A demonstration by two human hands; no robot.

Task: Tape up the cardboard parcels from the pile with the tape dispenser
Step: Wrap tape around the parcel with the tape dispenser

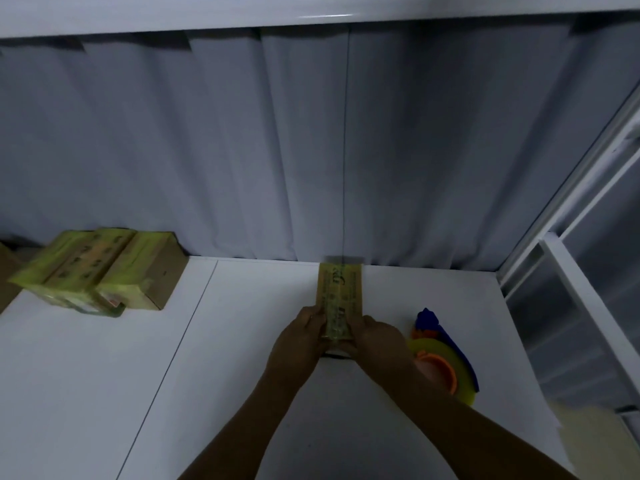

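A narrow cardboard parcel (341,289) with a strip of clear tape along its top lies on the white table (242,375), its far end near the curtain. My left hand (301,337) and my right hand (375,337) grip its near end from either side, fingers curled over the taped top. The tape dispenser (441,358), blue and orange with a yellowish roll, lies on the table just right of my right hand, held by neither hand.
A pile of taped cardboard parcels (100,271) sits at the table's far left. A grey curtain (277,150) hangs behind the table. A white metal frame (571,271) borders the right edge.
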